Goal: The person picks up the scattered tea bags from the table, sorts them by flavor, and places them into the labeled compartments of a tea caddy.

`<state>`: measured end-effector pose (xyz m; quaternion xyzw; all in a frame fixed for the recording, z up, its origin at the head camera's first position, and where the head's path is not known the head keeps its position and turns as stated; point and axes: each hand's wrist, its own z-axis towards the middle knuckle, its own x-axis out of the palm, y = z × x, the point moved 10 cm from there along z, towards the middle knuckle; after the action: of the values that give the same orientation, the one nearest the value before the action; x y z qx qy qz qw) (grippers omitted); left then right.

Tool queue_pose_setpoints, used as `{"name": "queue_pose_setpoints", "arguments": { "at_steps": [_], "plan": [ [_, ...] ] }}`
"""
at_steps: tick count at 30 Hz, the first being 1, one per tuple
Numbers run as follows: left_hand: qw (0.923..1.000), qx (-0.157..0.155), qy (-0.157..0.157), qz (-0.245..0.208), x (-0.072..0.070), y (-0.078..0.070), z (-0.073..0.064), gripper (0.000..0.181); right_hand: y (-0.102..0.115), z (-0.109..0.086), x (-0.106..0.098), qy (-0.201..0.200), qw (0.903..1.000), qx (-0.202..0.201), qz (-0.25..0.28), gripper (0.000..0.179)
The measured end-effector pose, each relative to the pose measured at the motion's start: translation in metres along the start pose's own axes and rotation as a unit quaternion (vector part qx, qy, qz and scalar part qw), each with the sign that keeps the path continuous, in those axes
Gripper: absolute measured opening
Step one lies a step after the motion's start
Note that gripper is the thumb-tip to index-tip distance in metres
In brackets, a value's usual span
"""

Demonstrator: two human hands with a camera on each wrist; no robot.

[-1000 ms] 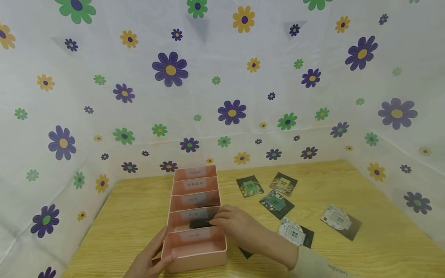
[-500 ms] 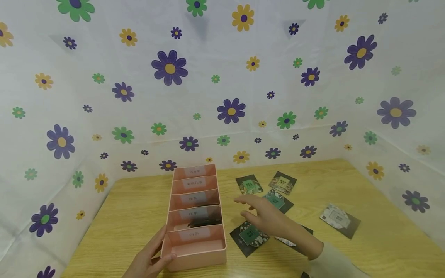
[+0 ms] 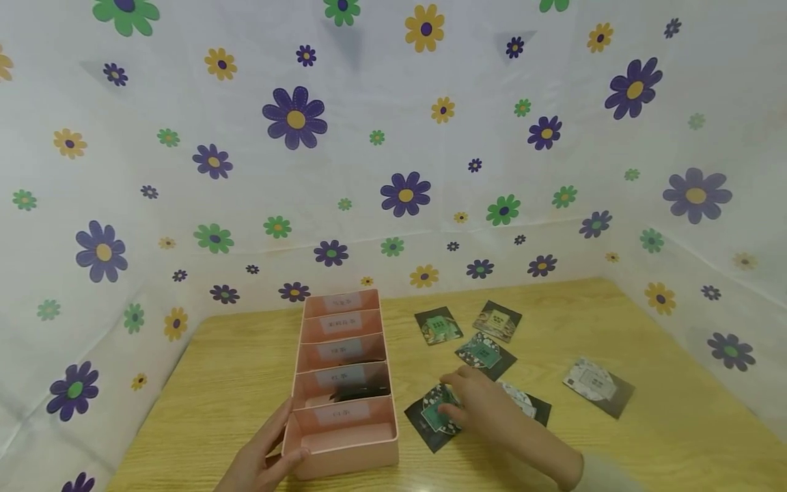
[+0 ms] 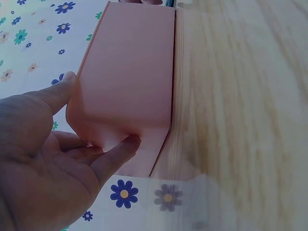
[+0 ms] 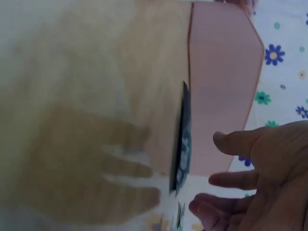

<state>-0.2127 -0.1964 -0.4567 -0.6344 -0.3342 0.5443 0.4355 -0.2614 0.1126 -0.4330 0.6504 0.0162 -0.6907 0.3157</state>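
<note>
My left hand grips the near left corner of a pink divided box, thumb on the front wall, as the left wrist view also shows. Paper labels mark its compartments. Dark tea sachets lie in the second compartment from the front, and a dark edge shows in the third. My right hand is over a black tea sachet with a green label, its fingers spread and partly covering it. In the right wrist view the fingers stand apart near that sachet, with nothing gripped.
More sachets lie on the wooden table: a green-labelled one, a yellow-labelled one, another green one, a white one and one partly behind the right hand. A flowered cloth surrounds the table.
My right hand has left the second compartment, where dark sachets now show, and moved right and then down over the near green-labelled sachet. The left hand has stayed on the box.
</note>
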Motion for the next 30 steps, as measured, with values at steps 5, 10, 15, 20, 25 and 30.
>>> {"name": "queue_pose_setpoints", "arguments": {
  "at_steps": [5,10,15,20,25,30],
  "plan": [
    [1.0000,0.006,-0.005,0.002,-0.001,-0.001,0.000,0.079,0.004,-0.004,0.014,0.030,0.9986,0.028,-0.033,0.052],
    [1.0000,0.001,0.004,-0.003,0.000,0.001,0.000,0.080,0.010,-0.002,0.023,0.054,0.9957,0.003,-0.075,0.052],
    [1.0000,-0.005,0.008,-0.002,0.000,0.001,0.000,0.080,0.014,0.003,0.025,0.071,0.9936,-0.023,-0.085,0.048],
    [1.0000,-0.006,0.007,-0.002,-0.001,0.001,0.000,0.080,0.016,0.007,0.028,0.105,0.9889,-0.063,-0.084,0.049],
    [0.9999,-0.007,0.007,-0.003,-0.001,0.000,0.000,0.080,0.017,0.007,0.028,0.118,0.9876,-0.090,-0.051,0.055],
    [1.0000,-0.006,0.008,0.000,0.000,-0.001,0.000,0.080,0.012,0.007,0.025,0.112,0.9887,-0.098,-0.020,0.053]
  ]
}}
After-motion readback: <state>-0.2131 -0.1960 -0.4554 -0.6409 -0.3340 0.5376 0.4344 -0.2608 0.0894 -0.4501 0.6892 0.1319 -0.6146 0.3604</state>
